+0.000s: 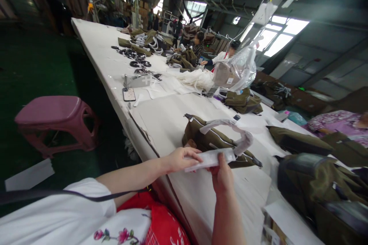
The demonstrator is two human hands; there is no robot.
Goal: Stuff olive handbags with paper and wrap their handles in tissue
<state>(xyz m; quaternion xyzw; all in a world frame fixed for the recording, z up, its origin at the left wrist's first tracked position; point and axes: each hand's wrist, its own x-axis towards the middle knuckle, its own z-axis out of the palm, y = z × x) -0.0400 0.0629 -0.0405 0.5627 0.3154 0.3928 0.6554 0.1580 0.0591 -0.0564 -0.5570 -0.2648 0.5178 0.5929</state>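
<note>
An olive handbag (205, 134) with a light zipper lies on the table in front of me. One bag handle (244, 138), covered in white wrapping, arches up over it. Between my hands is a flat white wrapping strip (211, 158), held just above the near side of the bag. The fingers of my left hand (184, 159) lie over its left end and pinch it. My right hand (222, 172) grips its right part, thumb on top and fingers beneath. Whether a second handle is inside the strip is hidden.
Olive bags (313, 187) are piled at the right of the long white table (161, 118). A phone (129, 94), black straps (140, 63) and a plastic-wrapped box (230, 74) lie farther up. A pink stool (57, 113) stands left. Co-workers sit across the table.
</note>
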